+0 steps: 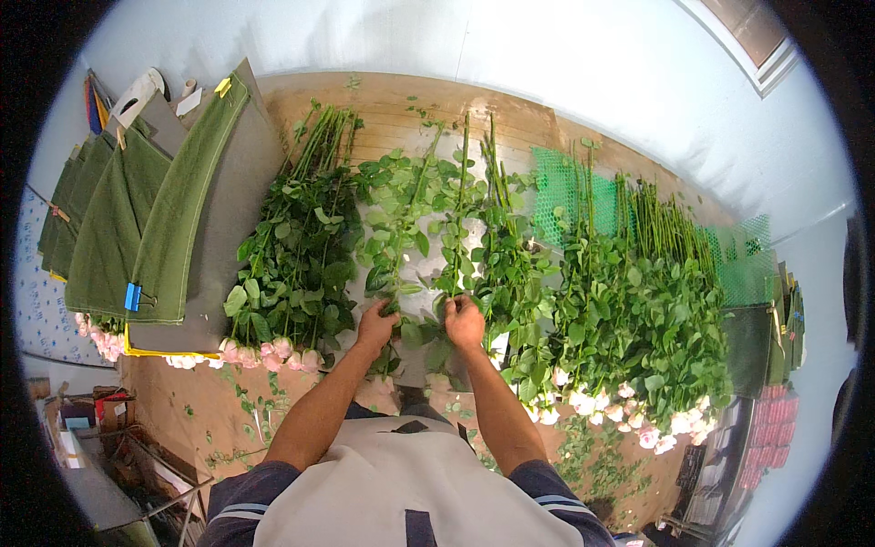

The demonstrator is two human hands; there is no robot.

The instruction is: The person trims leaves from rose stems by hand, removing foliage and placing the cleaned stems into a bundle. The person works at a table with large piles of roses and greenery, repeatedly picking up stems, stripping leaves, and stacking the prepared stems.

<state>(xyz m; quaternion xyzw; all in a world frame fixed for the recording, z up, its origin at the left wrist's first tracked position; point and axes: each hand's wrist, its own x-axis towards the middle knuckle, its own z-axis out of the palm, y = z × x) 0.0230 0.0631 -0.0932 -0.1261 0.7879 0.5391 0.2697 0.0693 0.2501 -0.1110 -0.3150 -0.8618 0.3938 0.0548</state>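
Note:
At the near edge of the table, my left hand [375, 326] is closed around a leafy rose stem [401, 242] that slants away toward the back. My right hand [465, 322] pinches another rose stem [465, 169] a short way to the right. Pale blooms hang below both hands, over the table edge, partly dim. Right beside my right hand lies a small group of leafy stems [499, 201]. A thick bundle of pink roses [301, 219] rests left of my left hand, its heads toward me.
A large pile of light pink and white roses [638, 301] covers the table's right side, over green mesh [558, 196]. Green cloth-covered boards [178, 210] with clips stand at left. Leaves litter the brown floor [173, 401]. Shelving [109, 438] stands lower left, pink packs [770, 428] lower right.

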